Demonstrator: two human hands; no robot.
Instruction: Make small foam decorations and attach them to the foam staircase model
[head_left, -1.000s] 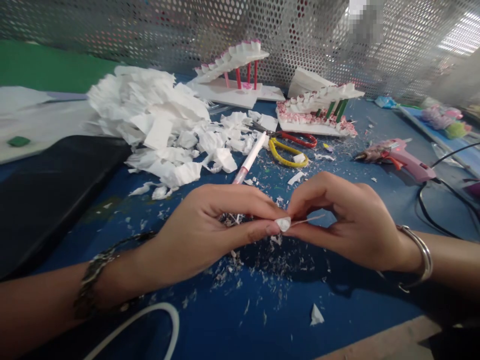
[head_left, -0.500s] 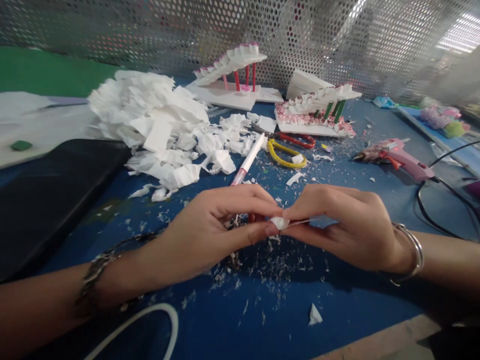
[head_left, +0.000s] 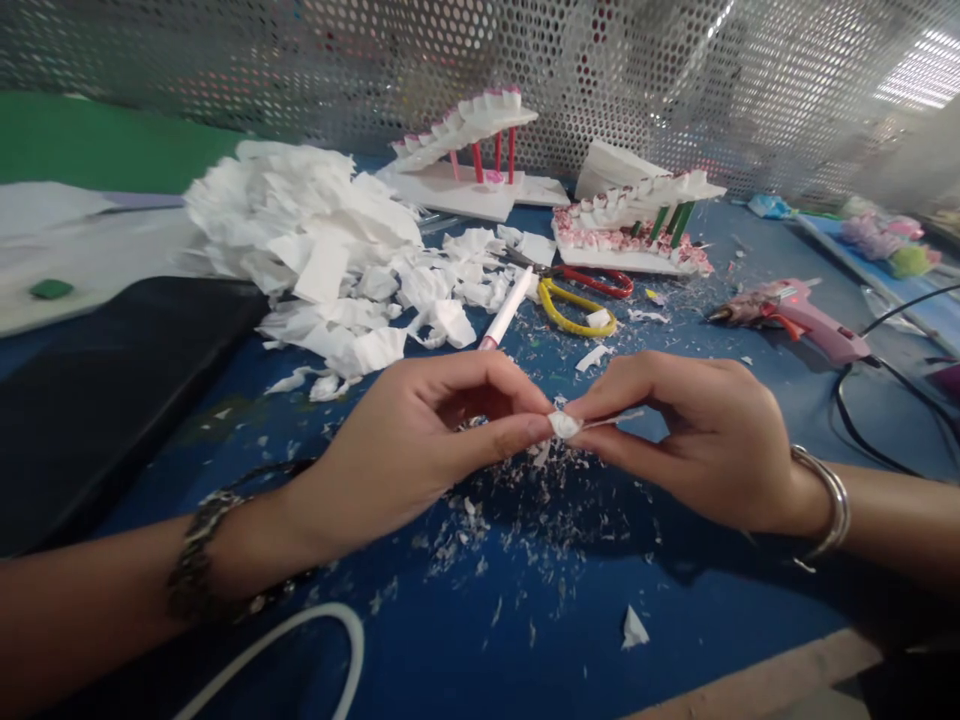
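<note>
My left hand (head_left: 420,440) and my right hand (head_left: 697,430) meet over the blue table (head_left: 540,620), both pinched on a small white paper wad (head_left: 564,425). A thin stick (head_left: 615,419) runs from the wad back under my right fingers. Thumb and forefinger of each hand press the wad from either side. Paper crumbs (head_left: 525,520) lie scattered on the table below the hands.
A heap of torn white paper (head_left: 330,250) lies at the back left, a white pen (head_left: 506,315) and yellow and red scissors (head_left: 577,300) behind my hands. A pink glue gun (head_left: 795,315) with black cable lies right. Two white foam models (head_left: 630,215) stand by the perforated metal wall.
Both hands have risen slightly with the wad and turned it between the fingertips; the pinch stays closed.
</note>
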